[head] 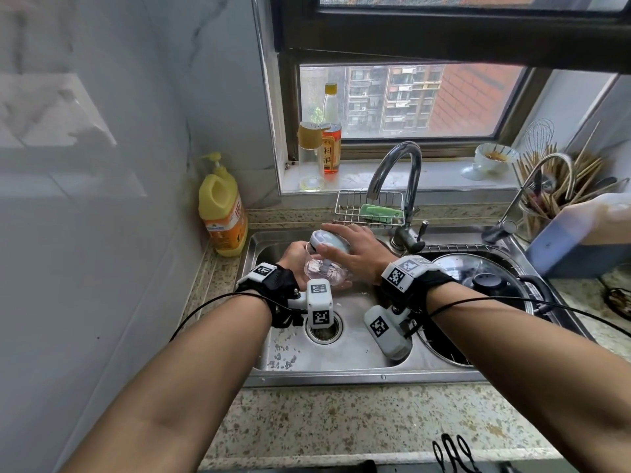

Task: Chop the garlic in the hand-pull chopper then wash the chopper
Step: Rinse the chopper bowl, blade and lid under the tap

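The hand-pull chopper is held over the steel sink [341, 367]. Its clear bowl [326, 273] lies tilted in my left hand [295, 256], which cups it from the left and below. My right hand [362, 252] grips the pale blue lid [329, 242], which sits tilted at the bowl's mouth, with a grey blade shaft [326, 262] showing beneath it inside the bowl. Small pale bits, perhaps garlic [283, 360], lie on the sink floor at the front left. No water runs from the faucet [399, 165].
A yellow dish soap bottle [222, 213] stands on the counter to the left. Behind the sink, a wire rack holds a green sponge [380, 211]. A glass pot lid [478, 271] covers the right basin. Bottles stand on the windowsill, and a chopstick holder [546, 192] at the right.
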The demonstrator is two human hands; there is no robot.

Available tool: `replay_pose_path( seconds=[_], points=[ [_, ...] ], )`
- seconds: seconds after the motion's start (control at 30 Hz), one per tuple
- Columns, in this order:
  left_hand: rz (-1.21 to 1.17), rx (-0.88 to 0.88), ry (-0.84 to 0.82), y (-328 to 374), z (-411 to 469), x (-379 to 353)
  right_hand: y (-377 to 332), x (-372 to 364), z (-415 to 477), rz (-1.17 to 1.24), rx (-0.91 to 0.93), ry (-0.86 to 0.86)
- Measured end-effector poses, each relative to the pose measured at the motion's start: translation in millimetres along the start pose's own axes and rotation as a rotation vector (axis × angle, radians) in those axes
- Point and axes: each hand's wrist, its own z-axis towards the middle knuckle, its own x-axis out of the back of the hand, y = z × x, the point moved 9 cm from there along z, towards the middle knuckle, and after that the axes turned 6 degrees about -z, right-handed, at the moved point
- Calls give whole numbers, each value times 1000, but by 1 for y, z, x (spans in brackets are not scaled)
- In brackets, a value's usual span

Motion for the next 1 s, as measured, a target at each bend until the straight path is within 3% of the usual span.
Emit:
replay_pose_path(
  seconds=[0.57,0.73,1.0],
  points=[
    [58,-101,-45,16,-9,-8,-26,-1,-6,-105,239,-122],
    [92,-101,-50,17,-11,-14,-22,6,-5,-92,261,-16],
    [115,-222,-118,21,-11,-32,-8,17,1,-119,102,214]
  ],
)
